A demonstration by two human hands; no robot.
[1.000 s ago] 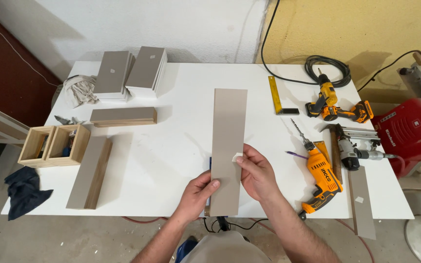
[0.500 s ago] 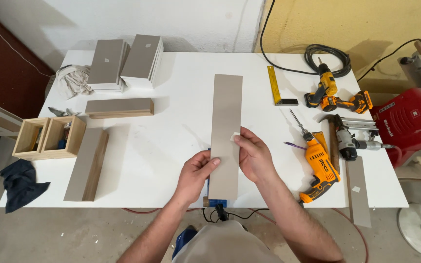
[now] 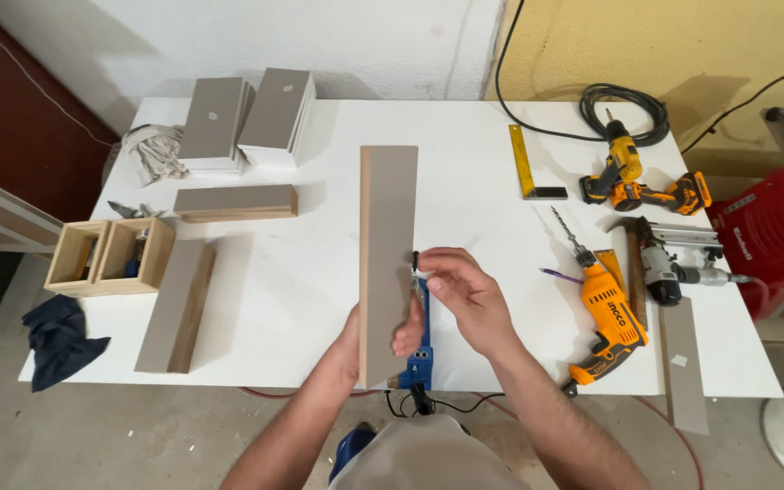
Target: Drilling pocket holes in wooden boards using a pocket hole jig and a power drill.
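The white bench (image 3: 319, 299) carries everything here. On it, in the middle, lies a long grey board (image 3: 387, 263), and its long axis runs away from the person, from the near edge of the bench toward the wall. The near end of the board sits beside a blue jig (image 3: 422, 349), which is just to the right of it at the bench edge. The left hand (image 3: 383, 340) holds the near part of the board, with the thumb side under or behind it and the fingers (image 3: 407, 334) wrapped onto its right edge, so this hand is closed on the board. The right hand (image 3: 465, 295) is just right of the board, above the jig, and its fingers are half curled and narrow around a small dark part at the top of the jig; I cannot tell if they really grip it. Farther right lie an orange drill (image 3: 605, 313) and a yellow square (image 3: 528, 168), well apart from the hands. On the left are more grey boards (image 3: 233, 201) and a small wooden box (image 3: 111, 257).
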